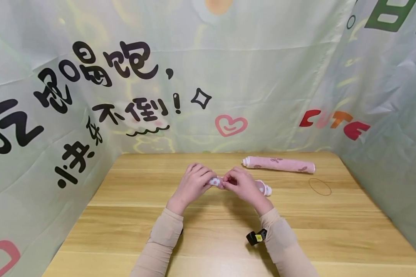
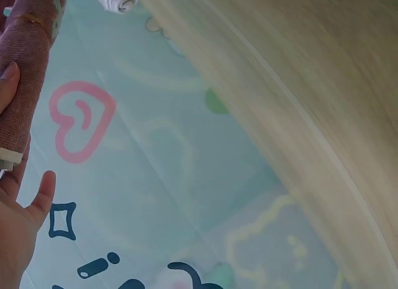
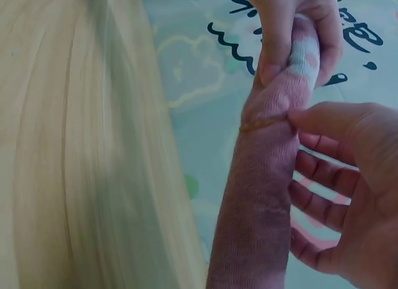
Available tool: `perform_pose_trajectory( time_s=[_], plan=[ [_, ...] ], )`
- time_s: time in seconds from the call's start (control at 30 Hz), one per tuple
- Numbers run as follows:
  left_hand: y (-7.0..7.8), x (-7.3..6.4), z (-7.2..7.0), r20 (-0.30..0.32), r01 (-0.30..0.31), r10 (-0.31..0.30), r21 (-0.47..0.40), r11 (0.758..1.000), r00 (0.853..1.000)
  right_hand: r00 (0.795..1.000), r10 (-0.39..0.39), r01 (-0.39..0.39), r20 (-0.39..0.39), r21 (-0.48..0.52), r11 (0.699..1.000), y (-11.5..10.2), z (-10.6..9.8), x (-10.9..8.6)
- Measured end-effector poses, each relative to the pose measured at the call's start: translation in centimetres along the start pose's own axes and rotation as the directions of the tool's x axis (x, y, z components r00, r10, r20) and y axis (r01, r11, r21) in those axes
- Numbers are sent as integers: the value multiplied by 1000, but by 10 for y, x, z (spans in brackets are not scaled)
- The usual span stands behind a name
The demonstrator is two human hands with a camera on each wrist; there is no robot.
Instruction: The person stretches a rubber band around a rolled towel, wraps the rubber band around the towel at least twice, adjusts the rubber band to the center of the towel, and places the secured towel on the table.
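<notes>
A mauve rolled towel (image 3: 255, 208) with pale blue and white flower patches is held up over the table between both hands. My left hand (image 1: 193, 182) grips it near its left end, fingers wrapped over the roll. A thin tan rubber band (image 3: 264, 124) circles the roll near its middle, also visible in the left wrist view. At this band my right hand (image 1: 244, 186) pinches with thumb and forefinger, while its other fingers curl loosely beside the towel. The towel's white-edged right end (image 1: 267, 190) sticks out past the right hand.
A second rolled towel (image 1: 279, 164), pink with darker bow shapes, lies at the back right of the wooden table (image 1: 211, 246). In front of it lies a loose rubber band (image 1: 320, 187). A printed cloth backdrop (image 1: 263, 77) stands around the table's back and sides.
</notes>
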State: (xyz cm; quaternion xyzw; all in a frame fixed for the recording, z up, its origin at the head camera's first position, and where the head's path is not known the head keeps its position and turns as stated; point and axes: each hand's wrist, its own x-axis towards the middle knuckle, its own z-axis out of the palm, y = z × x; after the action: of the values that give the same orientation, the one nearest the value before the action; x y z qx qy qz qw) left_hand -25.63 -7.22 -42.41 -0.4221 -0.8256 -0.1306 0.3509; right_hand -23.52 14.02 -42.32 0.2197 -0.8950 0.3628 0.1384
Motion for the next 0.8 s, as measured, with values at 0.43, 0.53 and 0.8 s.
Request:
perform_pose_trajectory(
  time_s=[0.43, 0.53, 0.8],
  plan=[
    [8, 3, -1, 28, -23, 23, 3, 1000, 999, 976, 194, -207, -96, -151, 967, -6, 3, -1],
    [10, 4, -2, 29, -28, 28, -1, 1000, 999, 953, 284, -298, -103, -165, 940, -2, 1, -1],
    [9, 6, -4, 0, -28, 28, -15, 999, 1000, 923, 380, -384, -65, -232, 894, 3, -11, 0]
  ],
)
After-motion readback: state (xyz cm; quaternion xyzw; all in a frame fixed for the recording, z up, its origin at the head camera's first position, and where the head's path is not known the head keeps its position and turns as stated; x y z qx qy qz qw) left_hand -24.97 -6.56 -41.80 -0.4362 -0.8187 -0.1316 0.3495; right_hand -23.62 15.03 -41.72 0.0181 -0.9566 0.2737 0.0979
